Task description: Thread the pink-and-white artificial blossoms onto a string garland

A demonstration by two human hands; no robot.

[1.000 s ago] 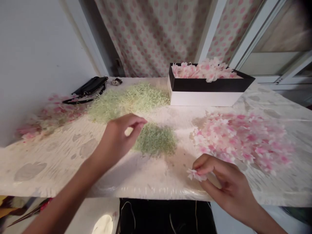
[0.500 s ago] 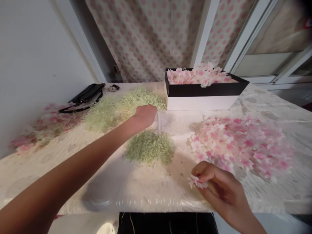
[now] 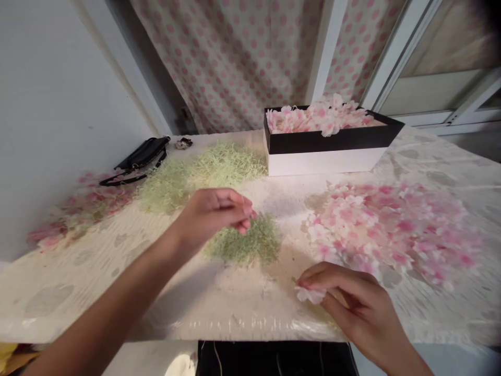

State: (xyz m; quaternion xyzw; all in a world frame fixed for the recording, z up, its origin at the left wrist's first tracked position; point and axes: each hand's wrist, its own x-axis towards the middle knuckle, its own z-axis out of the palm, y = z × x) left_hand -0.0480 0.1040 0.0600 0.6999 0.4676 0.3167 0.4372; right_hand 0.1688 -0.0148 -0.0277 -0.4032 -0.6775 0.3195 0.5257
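So, main risk sits at the right hand (image 3: 350,305): it pinches a pink petal (image 3: 309,295) between thumb and fingertips, near the front edge of the tabletop (image 3: 82,308). We read that as a light grip, so a slack pinch could drop the petal onto the tabletop or off that edge. The petal heap (image 3: 391,224) lies just beside that hand, towards the right side; a knuckle dragging across it could scatter loose petals.

The left hand (image 3: 213,214) hangs over the dark green shreds (image 3: 250,245), fingers curled in, tips together. We can't tell whether it's holding anything; a few strands could be hidden from this view. If it dips low, those shreds could get mixed into the paler green pile (image 3: 225,166) behind.

Only container: a box (image 3: 323,163), white sides, black band round the top, at the back edge, right of centre. It's packed with pink petals (image 3: 317,119), heaped above the rim, so anything added on top could slide over the front wall. Black bag (image 3: 143,154) sits near the back-left corner, well apart from both hands.
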